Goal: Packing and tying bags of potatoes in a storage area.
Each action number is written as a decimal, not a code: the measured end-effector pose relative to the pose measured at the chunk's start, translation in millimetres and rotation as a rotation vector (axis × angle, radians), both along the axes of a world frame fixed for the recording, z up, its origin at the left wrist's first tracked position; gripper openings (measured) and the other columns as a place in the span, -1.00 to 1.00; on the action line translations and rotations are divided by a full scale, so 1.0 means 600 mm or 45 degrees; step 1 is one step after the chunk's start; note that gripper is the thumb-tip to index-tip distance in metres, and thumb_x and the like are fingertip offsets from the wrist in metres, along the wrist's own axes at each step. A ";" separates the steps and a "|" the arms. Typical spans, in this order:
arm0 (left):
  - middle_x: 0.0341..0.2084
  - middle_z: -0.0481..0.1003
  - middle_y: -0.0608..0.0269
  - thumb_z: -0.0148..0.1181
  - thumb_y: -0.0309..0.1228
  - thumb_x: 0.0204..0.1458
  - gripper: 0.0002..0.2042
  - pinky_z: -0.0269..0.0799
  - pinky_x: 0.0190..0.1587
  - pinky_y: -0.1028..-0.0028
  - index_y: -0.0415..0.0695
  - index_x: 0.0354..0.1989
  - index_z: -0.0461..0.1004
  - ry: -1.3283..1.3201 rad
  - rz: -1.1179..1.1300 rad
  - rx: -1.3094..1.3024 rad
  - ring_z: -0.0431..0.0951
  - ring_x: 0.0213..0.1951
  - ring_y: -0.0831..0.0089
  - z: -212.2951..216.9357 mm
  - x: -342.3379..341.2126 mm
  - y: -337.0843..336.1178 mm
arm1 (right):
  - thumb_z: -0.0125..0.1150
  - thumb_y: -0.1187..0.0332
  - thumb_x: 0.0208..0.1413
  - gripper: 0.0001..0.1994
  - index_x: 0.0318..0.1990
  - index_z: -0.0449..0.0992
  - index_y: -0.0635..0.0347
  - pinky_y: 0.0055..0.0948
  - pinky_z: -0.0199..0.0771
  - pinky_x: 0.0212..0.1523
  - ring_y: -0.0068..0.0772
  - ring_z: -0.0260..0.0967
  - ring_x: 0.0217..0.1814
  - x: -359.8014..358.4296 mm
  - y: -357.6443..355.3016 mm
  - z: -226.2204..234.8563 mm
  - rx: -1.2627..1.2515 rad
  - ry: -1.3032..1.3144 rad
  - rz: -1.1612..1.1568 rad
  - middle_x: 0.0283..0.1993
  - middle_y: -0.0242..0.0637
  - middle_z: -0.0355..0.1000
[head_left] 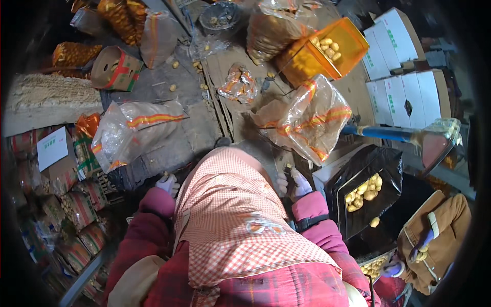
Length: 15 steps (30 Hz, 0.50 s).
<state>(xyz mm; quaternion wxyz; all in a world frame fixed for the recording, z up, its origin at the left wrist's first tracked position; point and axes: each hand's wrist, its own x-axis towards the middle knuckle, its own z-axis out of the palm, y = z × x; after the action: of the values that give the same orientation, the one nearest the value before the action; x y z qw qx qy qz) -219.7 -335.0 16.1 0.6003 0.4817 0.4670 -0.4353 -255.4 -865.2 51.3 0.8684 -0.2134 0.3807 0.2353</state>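
The right hand [295, 183], gloved in white, is seen closed around a small potato [289, 167], which is held just above the edge of the checked apron [230, 215]. The left hand [168, 183], also gloved, is seen curled beside the apron's other edge; a pale bit shows at its fingertips, but whether anything is gripped cannot be told.

Just above the right hand a clear bag [312, 120] with orange stripes is held open over flattened cardboard [240, 110]. To the right, a black-lined box [365, 197] with potatoes is placed close by. Farther up, an orange crate [327, 51] with potatoes is tilted. Near the left hand a second striped bag [130, 133] is laid on the floor. White cartons [404, 61] are stacked at upper right. At lower right, another person's gloved hand [420, 245] is seen holding potatoes.
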 end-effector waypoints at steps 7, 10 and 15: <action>-0.53 0.41 0.24 0.02 -0.14 0.04 -0.77 0.30 -0.40 0.34 -0.02 -0.31 0.40 -0.518 -0.597 0.670 0.41 -0.45 0.31 -0.007 0.099 0.030 | 0.07 0.13 0.11 -0.66 -0.06 0.30 0.12 -0.27 0.40 -0.35 -0.22 0.38 -0.31 0.021 0.035 -0.055 -0.161 0.160 0.198 -0.24 -0.14 0.40; -0.01 0.34 -0.03 0.10 -0.16 -0.01 -0.50 0.13 0.15 0.29 -0.11 0.09 0.25 -0.845 -0.635 1.191 0.27 0.11 0.15 0.063 0.186 0.050 | 0.08 0.11 0.11 -0.67 -0.10 0.31 0.13 -0.23 0.40 -0.37 -0.22 0.40 -0.33 0.093 0.080 -0.095 -0.257 0.309 0.228 -0.27 -0.18 0.44; 0.14 0.16 -0.02 0.08 -0.12 -0.03 -0.45 0.03 0.20 0.12 -0.08 0.14 0.20 -1.276 -0.956 1.966 0.14 0.17 -0.04 0.115 0.394 0.132 | 0.10 0.14 0.11 -0.65 -0.03 0.31 0.11 -0.23 0.43 -0.43 -0.21 0.44 -0.31 0.275 0.166 -0.148 -0.679 0.389 0.366 -0.23 -0.19 0.46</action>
<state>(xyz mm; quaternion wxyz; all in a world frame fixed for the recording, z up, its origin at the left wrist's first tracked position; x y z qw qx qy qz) 16.6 -255.7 84.9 0.0733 0.9853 0.1320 0.0801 -90.4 -765.7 -37.7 0.6729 -0.4469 0.5205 0.2768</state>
